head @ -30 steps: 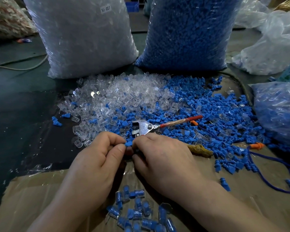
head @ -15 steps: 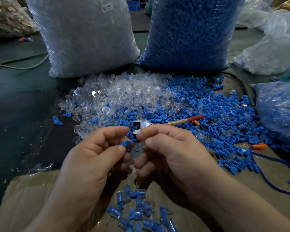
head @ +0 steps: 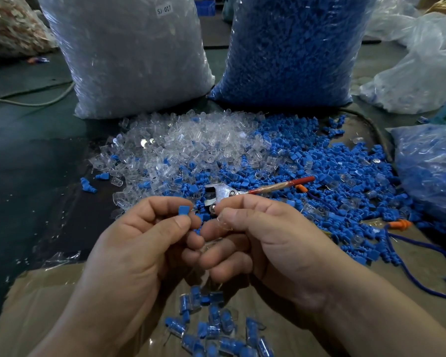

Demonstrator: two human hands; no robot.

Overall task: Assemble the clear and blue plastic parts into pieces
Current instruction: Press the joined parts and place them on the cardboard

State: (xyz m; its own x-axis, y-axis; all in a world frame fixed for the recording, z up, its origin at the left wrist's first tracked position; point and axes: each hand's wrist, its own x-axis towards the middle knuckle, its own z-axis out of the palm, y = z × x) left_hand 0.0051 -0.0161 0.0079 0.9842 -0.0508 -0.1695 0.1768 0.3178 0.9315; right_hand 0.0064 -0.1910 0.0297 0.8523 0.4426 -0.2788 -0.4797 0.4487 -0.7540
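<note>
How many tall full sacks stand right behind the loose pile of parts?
2: the sack of clear parts on the left and the sack of blue parts on the right. Other bags lie at the frame edges, partly cut off.

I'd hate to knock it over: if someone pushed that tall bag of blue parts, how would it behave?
Probably heavy: the bag of blue parts is packed full and bulges. Likely to sag rather than tip, since thin film wraps loose pieces. A tear might spill them like the blue pile in front.
</note>
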